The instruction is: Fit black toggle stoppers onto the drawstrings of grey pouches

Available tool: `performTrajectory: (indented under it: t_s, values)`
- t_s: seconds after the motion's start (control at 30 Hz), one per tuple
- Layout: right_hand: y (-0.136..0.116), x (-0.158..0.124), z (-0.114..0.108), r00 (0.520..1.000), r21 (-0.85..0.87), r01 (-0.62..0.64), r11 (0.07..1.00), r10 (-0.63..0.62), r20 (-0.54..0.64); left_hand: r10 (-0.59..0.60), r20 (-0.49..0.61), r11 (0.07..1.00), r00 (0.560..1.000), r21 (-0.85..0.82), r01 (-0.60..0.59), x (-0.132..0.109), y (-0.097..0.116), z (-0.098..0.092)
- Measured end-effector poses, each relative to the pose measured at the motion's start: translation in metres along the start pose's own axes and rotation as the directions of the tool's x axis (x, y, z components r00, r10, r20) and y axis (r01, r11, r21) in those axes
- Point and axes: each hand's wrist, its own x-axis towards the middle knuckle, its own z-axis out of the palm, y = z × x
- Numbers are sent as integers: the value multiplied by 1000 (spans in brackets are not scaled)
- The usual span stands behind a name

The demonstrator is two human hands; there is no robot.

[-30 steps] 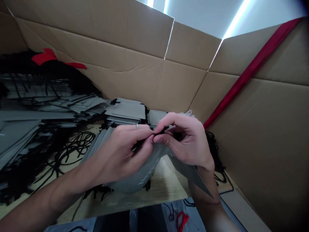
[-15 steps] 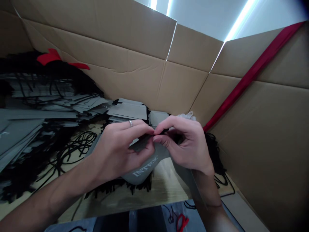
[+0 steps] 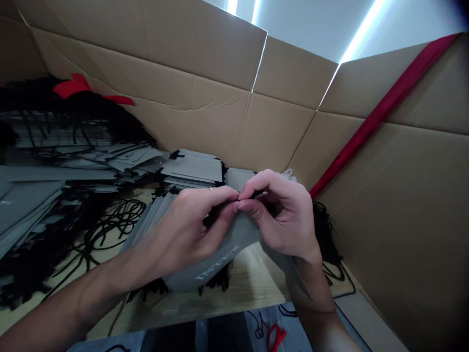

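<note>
Gently curved grey sheet point(image 3: 223, 261), seemingly plastic, in pinching hands point(image 3: 196, 225), creased cardboard point(image 3: 205, 105) behind.

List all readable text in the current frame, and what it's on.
"INTEX": pale lettering on the bent grey piece at the two hands, slightly blurred but readable.
Pale mark on the grey stack at the left edge of the picture: too small and blurred to read.
No other text that I can make out.
</note>
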Motion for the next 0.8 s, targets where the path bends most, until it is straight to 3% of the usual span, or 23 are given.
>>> performTrajectory:
  t_s: [0.2,0.33,0.47,0.8]
  values:
    - [5,2,-9,989,201,-134,970,116,95,39,58,997,998,-64,-36,0,4,-9]
    - [6,4,-11,983,302,-159,940,122,137,-7,129,985,992,-170,29,2,7,-11]
    - [7,6,-11,978,415,-152,897,76,194,31,162,970,986,-244,9,4,10,-14]
    - [15,5,0,973,661,-215,719,97,211,173,71,943,982,-299,-144,4,16,-11]
